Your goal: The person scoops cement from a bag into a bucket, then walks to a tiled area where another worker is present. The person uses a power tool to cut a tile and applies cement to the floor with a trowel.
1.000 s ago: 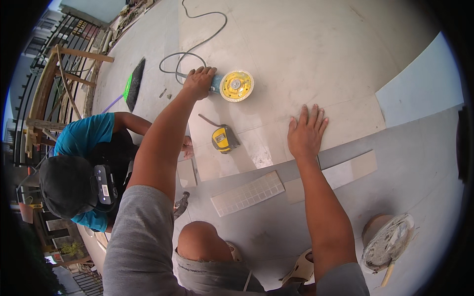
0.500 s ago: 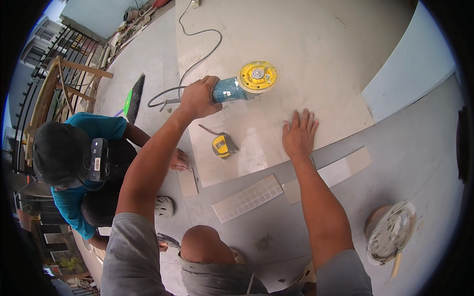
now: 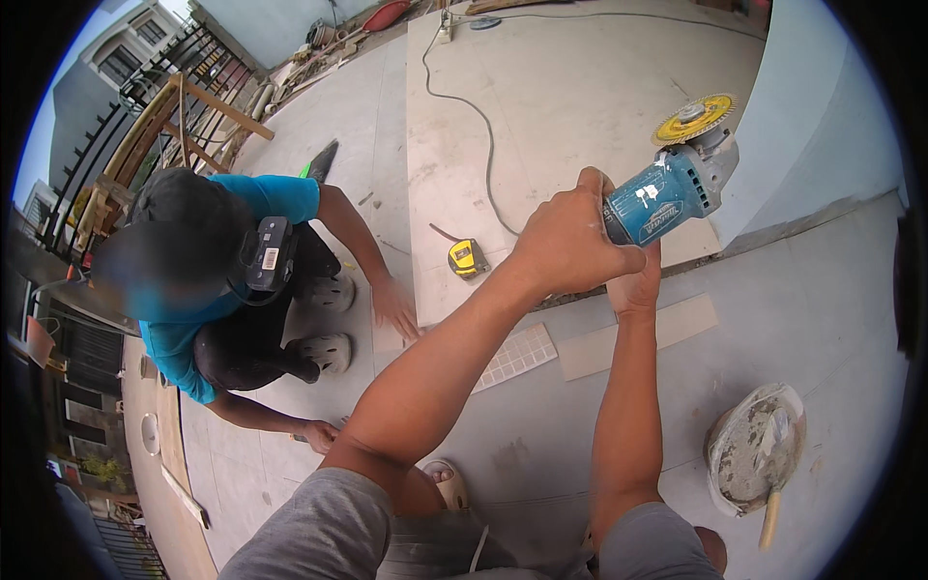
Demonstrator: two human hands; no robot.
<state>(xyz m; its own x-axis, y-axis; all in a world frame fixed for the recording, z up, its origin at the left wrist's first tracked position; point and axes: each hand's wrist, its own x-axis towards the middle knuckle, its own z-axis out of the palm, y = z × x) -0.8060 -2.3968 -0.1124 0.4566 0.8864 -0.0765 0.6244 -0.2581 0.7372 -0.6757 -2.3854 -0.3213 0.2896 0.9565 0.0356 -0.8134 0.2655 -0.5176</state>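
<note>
A blue angle grinder (image 3: 662, 198) is held up over the front edge of the tiled step (image 3: 599, 116), with its yellow cutting disc (image 3: 694, 119) turned upward at the far end, so that the toothed rim is apparently kept clear of the fingers. The left grip (image 3: 577, 237) is wrapped closed around the rear of the housing, likely because the tool is most easily encircled there. The right grip (image 3: 636, 282) is raised just beneath; its fingers are largely masked, so how far it is opened, or whether the tool is supported by it, cannot be told. The power cord (image 3: 491, 145) is trailed slackly over the step, by which free handling is probably allowed. A yellow-and-black tape measure (image 3: 468, 258) is set on the step, well apart from the disc. A gridded tile strip (image 3: 512, 360) and a plain tile strip (image 3: 686, 322) are laid flat on the floor (image 3: 541, 454), presumably for easy reach.
</note>
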